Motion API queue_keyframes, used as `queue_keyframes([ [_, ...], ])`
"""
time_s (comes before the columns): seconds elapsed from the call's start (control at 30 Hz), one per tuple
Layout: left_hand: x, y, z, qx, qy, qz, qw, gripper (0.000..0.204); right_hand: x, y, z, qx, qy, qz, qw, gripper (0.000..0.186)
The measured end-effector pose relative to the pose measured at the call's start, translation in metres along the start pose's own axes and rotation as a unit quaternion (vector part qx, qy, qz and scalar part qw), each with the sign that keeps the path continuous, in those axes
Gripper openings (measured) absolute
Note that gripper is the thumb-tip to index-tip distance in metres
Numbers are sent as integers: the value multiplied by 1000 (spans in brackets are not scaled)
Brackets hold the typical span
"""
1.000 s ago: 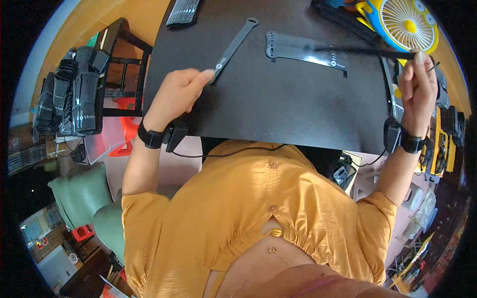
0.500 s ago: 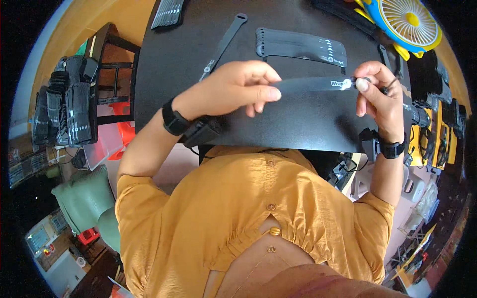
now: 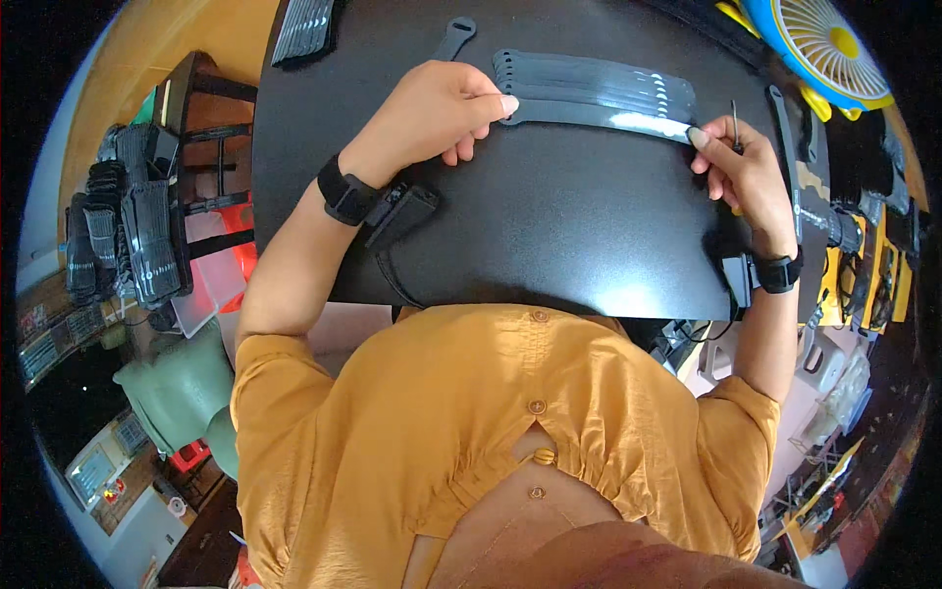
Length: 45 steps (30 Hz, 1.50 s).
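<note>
My left hand [image 3: 442, 110] pinches the slotted end of a dark grey strap [image 3: 579, 114]. The strap's other end is between the thumb and fingers of my right hand [image 3: 738, 162]. Stretched nearly straight between them, it lies along the near side of a row of overlapping straps [image 3: 579, 74] on the black table [image 3: 530, 216]. A thin dark tool with a yellowish end [image 3: 736, 128] also sticks out of my right hand; its kind is unclear. Beyond my left hand shows the slotted end of another strap [image 3: 458, 37], its rest covered by the hand.
A blue and yellow fan [image 3: 824, 44] stands at the far right. More straps [image 3: 780, 128] lie by the right table edge, and a strap bundle [image 3: 304, 29] at the far left. On the left, strap stacks [image 3: 128, 216] hang or rest beside a dark rack. Black devices are strapped to both wrists.
Both hands have carried the strap away from me, down onto the near side of the strap row. My left hand has moved left and now grips its slotted end.
</note>
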State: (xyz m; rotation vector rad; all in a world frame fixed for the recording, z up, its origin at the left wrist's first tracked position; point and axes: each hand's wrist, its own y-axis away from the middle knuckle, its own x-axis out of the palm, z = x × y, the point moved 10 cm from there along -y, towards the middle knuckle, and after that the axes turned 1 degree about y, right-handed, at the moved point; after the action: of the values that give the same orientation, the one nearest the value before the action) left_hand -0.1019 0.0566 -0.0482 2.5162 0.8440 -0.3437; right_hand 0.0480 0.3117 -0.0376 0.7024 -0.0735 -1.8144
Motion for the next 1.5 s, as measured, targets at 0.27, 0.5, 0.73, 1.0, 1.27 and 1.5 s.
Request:
queue_keyframes([
  [0.27,-3,-3,3,-19,-23,-18,999,30,-2,0,-4,16,9,-5,1000,18],
  [0.5,-1,-2,3,-37,-28,-20,999,31,0,0,0,5,20,-16,1000,20],
  [0.73,0,-2,0,-38,-58,-41,997,30,0,-3,-3,23,55,-27,998,19],
  [1.0,-31,20,-20,8,-100,-91,991,34,-10,-2,-9,-26,-70,-47,996,19],
  [1.27,-70,59,1,77,-368,-181,909,42,14,22,30,-65,-63,-9,996,19],
  [1.5,-82,61,20,56,-282,-217,933,38,124,37,80,-94,-69,178,977,22],
])
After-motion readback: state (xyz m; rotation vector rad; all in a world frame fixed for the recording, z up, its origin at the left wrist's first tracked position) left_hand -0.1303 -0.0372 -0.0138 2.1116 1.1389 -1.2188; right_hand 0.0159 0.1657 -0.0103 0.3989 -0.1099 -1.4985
